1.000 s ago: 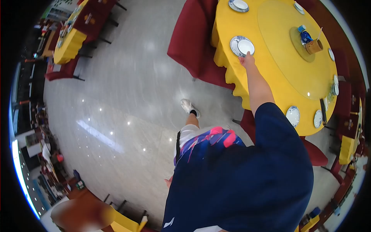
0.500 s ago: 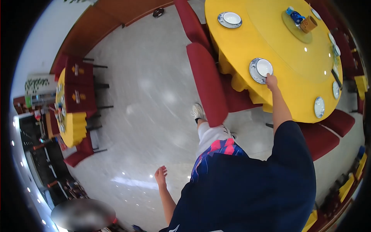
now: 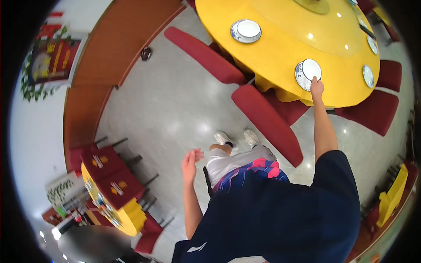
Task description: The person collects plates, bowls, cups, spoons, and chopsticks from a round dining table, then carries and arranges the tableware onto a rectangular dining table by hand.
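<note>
At the edge of the round table with the yellow cloth (image 3: 272,57), my right hand (image 3: 317,89) pinches the near rim of a white bowl (image 3: 311,69). The bowl sits off-centre over a blue-patterned plate (image 3: 301,79); whether it touches the plate I cannot tell. Farther left on the same table, another white bowl (image 3: 248,28) rests on its own patterned plate (image 3: 238,37). My left hand (image 3: 190,165) hangs in the air over the floor, fingers loosely apart and holding nothing.
Red chairs (image 3: 267,122) stand between me and the table, with more chairs (image 3: 370,109) at its right. Single plates (image 3: 368,76) lie along the right edge, near a glass turntable (image 3: 289,22). Another yellow-covered table (image 3: 127,219) with chairs is at lower left.
My view has turned and both feet now show beside the chair. The left hand has risen. My right hand still grips the bowl, which has shifted slightly over its plate.
</note>
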`<action>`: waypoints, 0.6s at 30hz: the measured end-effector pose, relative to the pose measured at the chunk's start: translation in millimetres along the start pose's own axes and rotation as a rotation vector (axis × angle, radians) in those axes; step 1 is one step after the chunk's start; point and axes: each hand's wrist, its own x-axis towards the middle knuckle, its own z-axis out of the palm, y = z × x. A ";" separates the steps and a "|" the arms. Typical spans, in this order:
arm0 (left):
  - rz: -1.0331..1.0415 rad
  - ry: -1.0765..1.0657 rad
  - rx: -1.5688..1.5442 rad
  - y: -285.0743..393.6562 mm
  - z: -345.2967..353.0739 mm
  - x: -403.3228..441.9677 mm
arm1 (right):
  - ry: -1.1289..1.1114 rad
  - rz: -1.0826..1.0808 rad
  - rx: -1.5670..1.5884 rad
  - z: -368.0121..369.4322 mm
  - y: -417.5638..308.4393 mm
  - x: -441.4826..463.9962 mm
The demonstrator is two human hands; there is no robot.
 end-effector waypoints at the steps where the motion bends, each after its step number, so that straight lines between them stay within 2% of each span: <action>1: 0.090 -0.104 0.081 30.8 -10.0 37.1 | 0.030 0.028 0.000 -6.9 -9.4 -8.4; 4: 0.374 -0.131 0.258 116.1 -13.0 156.6 | -0.051 0.298 0.577 -62.1 -80.7 -64.2; 5: 0.502 -0.163 0.373 150.1 0.1 187.1 | -0.008 0.332 0.571 -66.4 -84.6 -89.4; 7: 0.662 -0.371 0.599 200.0 29.4 253.4 | 0.023 -0.059 0.371 -84.6 -101.8 -134.9; 9: 0.562 -0.573 0.404 230.6 81.9 317.3 | -0.092 0.486 0.923 -120.0 -181.2 -194.9; 11: 0.256 -0.523 0.570 289.9 127.0 330.1 | 0.032 0.652 1.021 -126.2 -231.7 -241.1; 13: 0.446 -0.551 0.545 297.5 174.5 374.6 | 0.054 0.677 1.140 -121.3 -253.8 -281.0; 14: 0.776 -0.464 0.696 306.4 195.5 386.2 | 0.118 0.683 1.133 -121.1 -270.7 -296.6; 17: 0.787 -0.531 0.565 314.6 259.1 423.5 | 0.221 0.755 1.130 -114.8 -306.4 -322.4; 18: 0.857 -0.474 0.691 299.4 283.2 451.7 | 0.243 0.767 1.125 -110.2 -315.4 -321.4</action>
